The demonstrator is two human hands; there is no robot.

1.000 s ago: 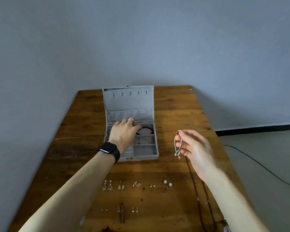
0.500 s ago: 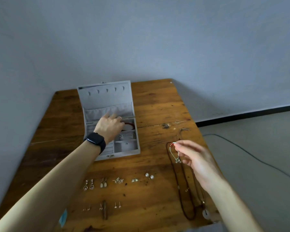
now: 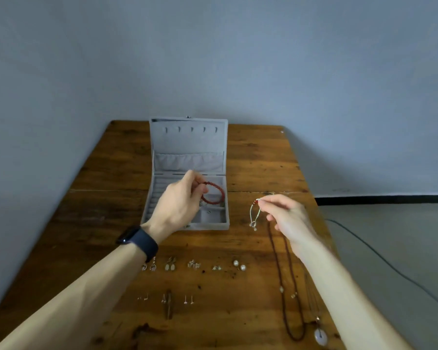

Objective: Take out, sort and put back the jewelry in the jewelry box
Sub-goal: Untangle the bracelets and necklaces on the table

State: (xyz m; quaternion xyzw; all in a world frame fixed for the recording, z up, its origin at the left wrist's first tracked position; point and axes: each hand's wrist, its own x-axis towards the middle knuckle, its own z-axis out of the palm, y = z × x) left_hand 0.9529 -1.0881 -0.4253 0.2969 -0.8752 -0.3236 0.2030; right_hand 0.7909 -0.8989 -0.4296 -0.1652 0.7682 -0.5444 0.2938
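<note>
The scene is lit dimly and evenly by soft, diffuse light. No hard shadows are cast, and only a faint darker patch is seen on the wall (image 3: 321,157) beside the table (image 3: 258,157). A mild sheen is caught along the table's far right boards. The corners are darkened, and the forearms are stretched by wide-angle distortion. The right hand (image 3: 288,218) and its pale bracelet (image 3: 253,224) are slightly smeared. Beads of the red bracelet (image 3: 214,184) are just resolved, the earrings (image 3: 192,264) barely.

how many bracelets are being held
2: a red bead bracelet pinched by the left hand over the jewelry box, a pale cord bracelet hanging from the right hand.
</note>
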